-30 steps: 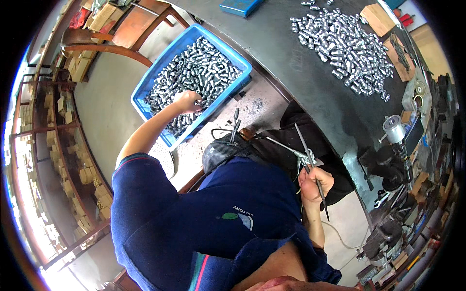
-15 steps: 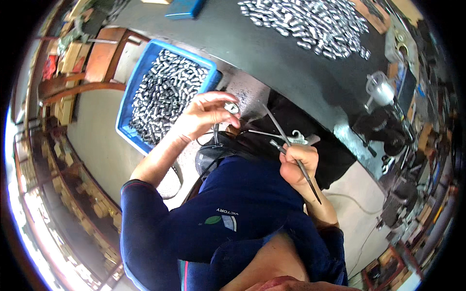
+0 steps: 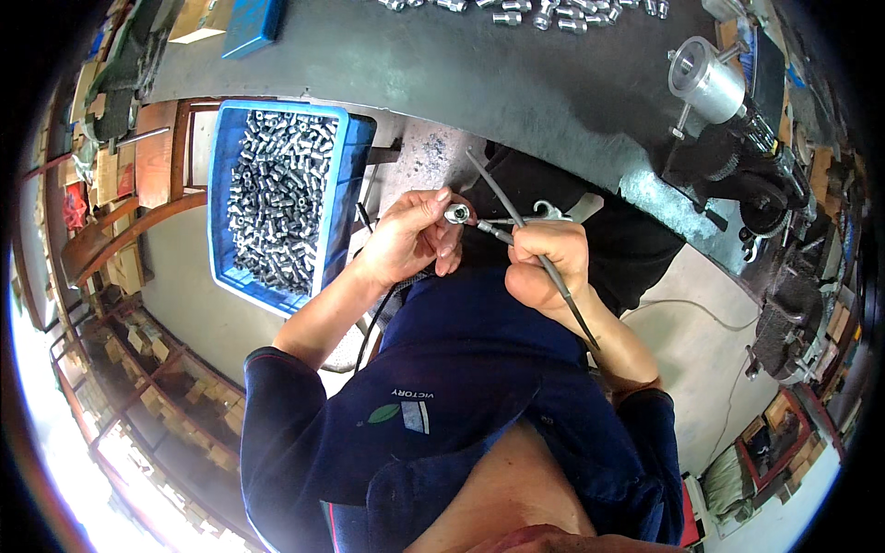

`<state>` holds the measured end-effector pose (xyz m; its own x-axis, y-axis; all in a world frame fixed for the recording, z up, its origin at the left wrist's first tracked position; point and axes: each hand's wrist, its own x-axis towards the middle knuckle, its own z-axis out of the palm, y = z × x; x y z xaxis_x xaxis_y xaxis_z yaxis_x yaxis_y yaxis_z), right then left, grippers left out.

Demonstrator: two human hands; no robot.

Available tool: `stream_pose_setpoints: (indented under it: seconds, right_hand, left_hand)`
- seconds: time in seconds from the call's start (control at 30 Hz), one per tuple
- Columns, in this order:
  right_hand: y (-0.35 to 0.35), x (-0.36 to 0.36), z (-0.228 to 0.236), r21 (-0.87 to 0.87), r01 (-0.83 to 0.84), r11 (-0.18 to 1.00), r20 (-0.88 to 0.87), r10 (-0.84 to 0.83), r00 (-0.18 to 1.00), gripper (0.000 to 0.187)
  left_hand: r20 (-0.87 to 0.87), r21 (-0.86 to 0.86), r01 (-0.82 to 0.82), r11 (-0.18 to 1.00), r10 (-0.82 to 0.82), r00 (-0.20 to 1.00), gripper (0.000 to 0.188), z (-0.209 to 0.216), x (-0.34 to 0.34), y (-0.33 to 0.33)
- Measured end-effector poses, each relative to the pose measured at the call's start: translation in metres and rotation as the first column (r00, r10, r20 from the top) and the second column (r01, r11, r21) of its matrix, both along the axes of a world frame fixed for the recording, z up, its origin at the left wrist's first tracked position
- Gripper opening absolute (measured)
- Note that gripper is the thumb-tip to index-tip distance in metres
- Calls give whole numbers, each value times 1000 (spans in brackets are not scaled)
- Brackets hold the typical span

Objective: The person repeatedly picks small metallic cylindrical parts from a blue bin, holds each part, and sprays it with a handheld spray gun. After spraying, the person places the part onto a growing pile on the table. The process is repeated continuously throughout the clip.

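Between the thumb and fingers of my left hand [image 3: 419, 235] is a small shiny metal fitting [image 3: 456, 214], its round open end turned up. My right hand [image 3: 551, 263] is closed around two tools. One is a long, thin, dark file-like rod [image 3: 494, 186], tapering to a point at its lower end and slanting across my fist. The other is a short, slim metal tool [image 3: 495, 232] whose tip is close to the fitting; whether they touch I cannot tell. Its rear part is hidden inside my fist.
On my left stands a blue crate [image 3: 343, 184] full of small metal fittings [image 3: 281, 198]. More fittings [image 3: 572, 14] lie on the dark workbench [image 3: 415, 74] ahead, with a blue box [image 3: 251, 26] at its far left. A silver cylindrical fixture [image 3: 705, 81] stands at the right.
My left hand has turned and moved right, lowering the fitting toward the tool. The right hand has shifted slightly up and left, bringing the slim tool's tip near the fitting. The view has also shifted.
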<state>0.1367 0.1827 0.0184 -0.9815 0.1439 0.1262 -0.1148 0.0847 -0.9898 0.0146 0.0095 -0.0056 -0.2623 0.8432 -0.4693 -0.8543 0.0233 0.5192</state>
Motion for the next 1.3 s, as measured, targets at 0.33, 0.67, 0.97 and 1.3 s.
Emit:
stream_pose_setpoints:
  seconds: [0.33, 0.67, 0.97, 1.3]
  right_hand:
    - [-5, -3, 1, 124, 13, 992, -29, -9, 1000, 25]
    - [-8, 4, -18, -488, 89, 868, 229, 29, 973, 23]
    - [-1, 27, 12, -236, 105, 966, 14, -105, 994, 28]
    - [-14, 12, 24, -116, -49, 992, -59, 43, 997, 29]
  left_hand:
    - [-587, -126, 96, 987, -152, 795, 18, 30, -9, 11]
    - [-684, -51, 91, 995, -101, 722, 20, 32, -10, 15]
    - [-975, -222, -179, 958, -219, 38, 18, 7, -30, 10]
    - [-948, -279, -220, 935, -305, -94, 24, 0, -31, 6]
